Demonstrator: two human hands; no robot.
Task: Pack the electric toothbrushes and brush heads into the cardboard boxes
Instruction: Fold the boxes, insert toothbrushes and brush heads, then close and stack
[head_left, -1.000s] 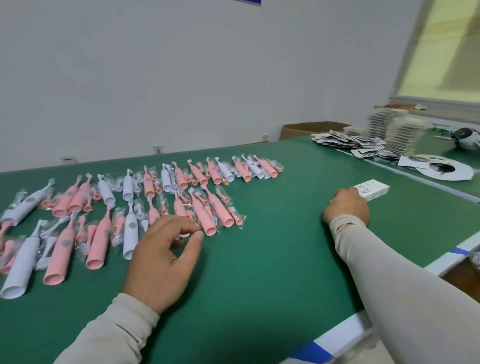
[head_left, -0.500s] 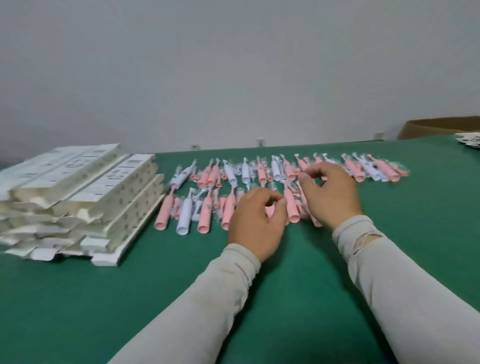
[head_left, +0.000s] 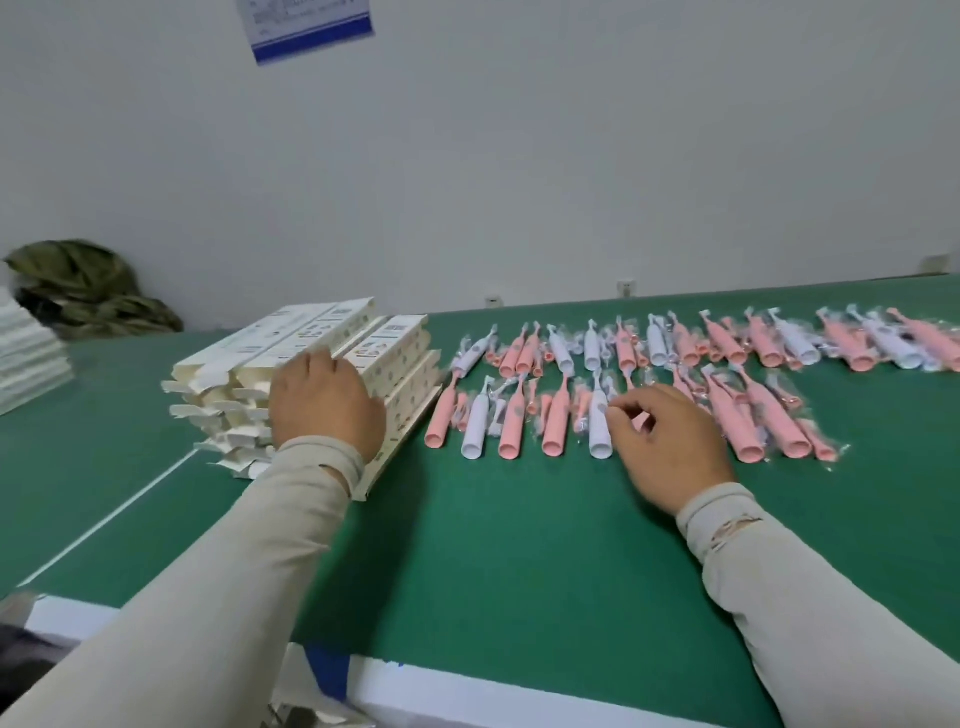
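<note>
Both arms reach forward from the bottom of the view, each in a pale beige sleeve down to the wrist (the right cuff is frayed). The left hand (head_left: 326, 402) lies palm down, back toward the camera, its fingers bent forward over what is under it; whether they grip cannot be told. The right hand (head_left: 667, 447) hovers low, palm down, fingers loosely curled, thumb and forefinger tips close together at the left.
</note>
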